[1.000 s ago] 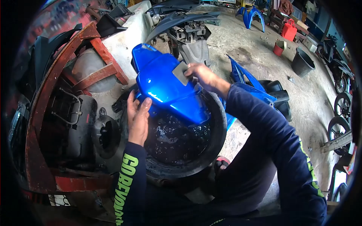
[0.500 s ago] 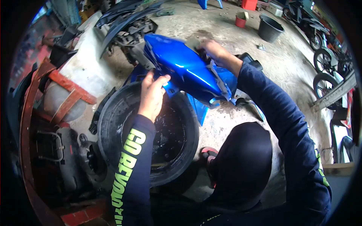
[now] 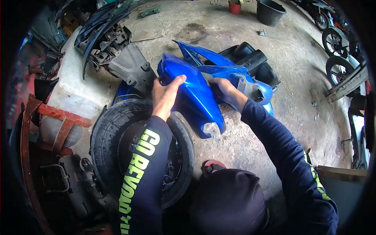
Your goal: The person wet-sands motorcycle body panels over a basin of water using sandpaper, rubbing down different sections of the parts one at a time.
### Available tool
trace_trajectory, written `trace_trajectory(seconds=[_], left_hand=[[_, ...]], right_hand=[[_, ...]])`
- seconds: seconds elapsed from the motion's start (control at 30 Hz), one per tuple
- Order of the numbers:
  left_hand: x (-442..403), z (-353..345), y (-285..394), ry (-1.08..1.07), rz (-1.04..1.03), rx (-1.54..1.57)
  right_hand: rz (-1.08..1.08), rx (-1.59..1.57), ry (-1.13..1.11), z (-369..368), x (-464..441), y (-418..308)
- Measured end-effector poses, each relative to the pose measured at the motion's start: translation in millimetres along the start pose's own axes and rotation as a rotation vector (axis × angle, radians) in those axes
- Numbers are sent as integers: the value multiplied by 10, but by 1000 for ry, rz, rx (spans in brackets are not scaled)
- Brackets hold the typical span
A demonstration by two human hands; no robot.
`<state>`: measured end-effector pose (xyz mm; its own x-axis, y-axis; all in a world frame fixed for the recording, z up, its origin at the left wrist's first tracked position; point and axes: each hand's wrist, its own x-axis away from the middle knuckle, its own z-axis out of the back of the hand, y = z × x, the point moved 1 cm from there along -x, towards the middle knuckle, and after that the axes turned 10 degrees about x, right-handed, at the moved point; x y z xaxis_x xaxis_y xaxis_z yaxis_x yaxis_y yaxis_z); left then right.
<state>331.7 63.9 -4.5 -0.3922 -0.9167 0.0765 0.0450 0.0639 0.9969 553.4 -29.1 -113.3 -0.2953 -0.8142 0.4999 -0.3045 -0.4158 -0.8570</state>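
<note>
A glossy blue motorcycle body panel [image 3: 196,94] is held up in front of me, its narrow end with a cut-out pointing down toward me. My left hand [image 3: 166,96] is closed on its left edge, thumb on the painted face and fingers behind. On the opposite edge, my right hand [image 3: 229,91] grips the panel; most of those fingers are hidden. Below my left forearm stands a large round black tub [image 3: 186,143], wet and dark inside. More blue fairing pieces [image 3: 211,55] lie on the floor just beyond the panel.
A grey-black plastic motorcycle part [image 3: 131,64] lies at the upper left. Black parts [image 3: 254,62] rest behind the blue pieces. A red metal frame [image 3: 64,117] stands at left. Farther off are a black bucket [image 3: 270,13], a red pail [image 3: 235,7] and motorcycle wheels [image 3: 338,70].
The blue panel has turned from lying slantwise to pointing down toward me. My right hand has come from its far side to its right edge. The view has shifted.
</note>
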Motion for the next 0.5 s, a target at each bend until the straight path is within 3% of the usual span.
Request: trace_trajectory(seconds=[0.03, 0.13, 0.27, 0.37, 0.4, 0.43, 0.5], left_hand=[[-15, -4, 13, 0, 2, -5], [-206, -4, -40, 31, -241, -238], [-270, 41, 36, 69, -383, -372], [-322, 57, -6, 87, -429, -411], [-338, 72, -41, 74, -426, -405], [-373, 84, -86, 77, -413, -439], [-446, 141, -167, 23, -356, -453]], right_hand=[[-2, -4, -1, 6, 20, 57], [-120, -96, 95, 92, 25, 404], [-126, 257, 153, -60, -58, 886], [-97, 246, 194, -225, -175, 1119], [-197, 170, 328, -333, -265, 1144], [-194, 175, 318, -366, -353, 1187], [-136, -157, 286, -382, -496, 1284]])
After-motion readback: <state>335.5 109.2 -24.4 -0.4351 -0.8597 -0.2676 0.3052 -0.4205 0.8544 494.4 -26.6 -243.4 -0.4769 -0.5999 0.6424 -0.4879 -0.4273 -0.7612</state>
